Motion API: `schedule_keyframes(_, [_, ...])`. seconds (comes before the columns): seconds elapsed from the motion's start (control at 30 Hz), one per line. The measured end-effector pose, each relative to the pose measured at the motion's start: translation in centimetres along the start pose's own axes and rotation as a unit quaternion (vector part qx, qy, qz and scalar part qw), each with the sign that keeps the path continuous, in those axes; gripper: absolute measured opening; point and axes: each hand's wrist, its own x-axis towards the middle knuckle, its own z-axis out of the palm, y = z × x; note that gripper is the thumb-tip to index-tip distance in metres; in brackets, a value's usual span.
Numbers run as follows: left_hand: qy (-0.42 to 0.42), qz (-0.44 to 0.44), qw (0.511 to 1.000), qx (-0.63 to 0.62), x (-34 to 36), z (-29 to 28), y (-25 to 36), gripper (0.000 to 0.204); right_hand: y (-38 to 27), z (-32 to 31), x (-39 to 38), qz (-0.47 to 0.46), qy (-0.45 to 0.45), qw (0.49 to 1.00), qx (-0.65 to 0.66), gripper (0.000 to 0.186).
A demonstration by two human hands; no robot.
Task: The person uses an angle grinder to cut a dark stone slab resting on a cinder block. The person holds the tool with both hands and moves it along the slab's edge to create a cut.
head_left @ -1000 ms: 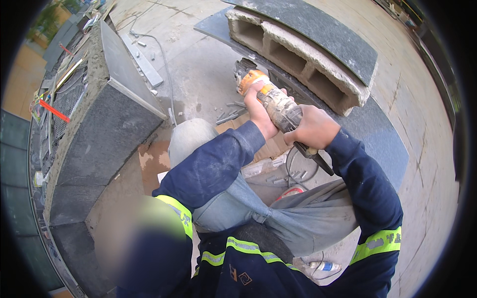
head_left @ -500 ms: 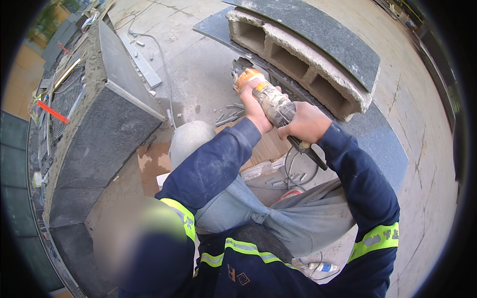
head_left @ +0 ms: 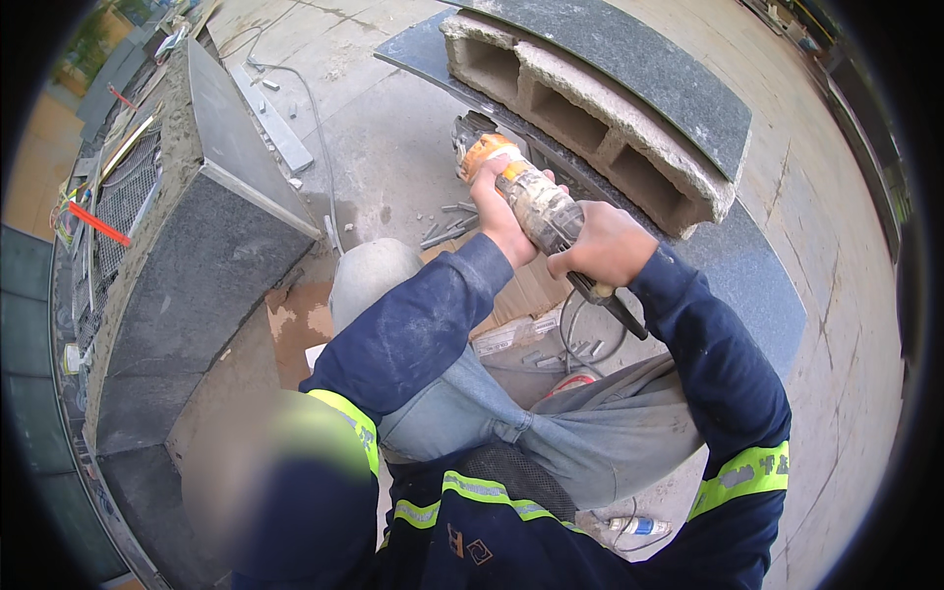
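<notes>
An angle grinder (head_left: 541,202) with an orange head and a dusty body is held across the middle of the view by both hands. My left hand (head_left: 500,206) is closed round its front part, near the head. Behind it, my right hand (head_left: 608,244) wraps the rear of the body, where the cord comes out. The grinder's head lies close to the near edge of a dark stone slab (head_left: 418,51); whether it touches cannot be made out. On that slab rests a hollow concrete block (head_left: 590,108), with another dark slab (head_left: 629,64) on top.
A low wall faced with dark stone panels (head_left: 206,265) stands at the left. A pale strip (head_left: 273,118) lies beside it. Several short grey offcuts (head_left: 452,228) and flattened cardboard (head_left: 521,295) are near my legs. A cord (head_left: 320,128) trails over the floor; a blue-and-white plug (head_left: 639,526) lies low right.
The view has shifted slightly, moving the wall and floor items a little to the left. Both hands keep the same hold on the angle grinder, which has barely moved.
</notes>
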Motion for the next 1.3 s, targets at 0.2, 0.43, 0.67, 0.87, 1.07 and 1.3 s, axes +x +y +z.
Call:
schedule_keyframes(0.2, [-0.006,-0.008,1.000,-0.005,-0.7,0.1,-0.5,0.052,-0.2,-0.1,-1.2,0.009,0.009,1.000,-0.023,0.059])
schedule_keyframes(0.43, [-0.014,-0.010,1.000,-0.007,-1.8,0.5,-1.4,0.050,0.6,0.1,-2.3,-0.017,0.009,1.000,-0.006,0.058])
schedule_keyframes(0.67, [-0.017,-0.007,1.000,-0.013,-2.8,0.7,-2.0,0.055,0.5,0.1,-3.6,-0.017,0.017,1.000,-0.006,0.057])
schedule_keyframes(0.87, [-0.015,-0.016,1.000,-0.021,-3.1,0.8,-2.5,0.056,1.0,0.3,-4.2,-0.019,0.030,0.999,-0.020,0.057])
schedule_keyframes(1.07, [-0.031,-0.025,0.999,-0.012,-3.2,0.5,-2.8,0.055,1.2,0.5,-4.8,-0.019,0.035,0.999,-0.017,0.058])
schedule_keyframes(1.3, [-0.027,-0.003,1.000,-0.004,-3.3,0.5,-2.6,0.053,0.8,0.5,-4.5,-0.020,0.031,0.999,-0.015,0.059])
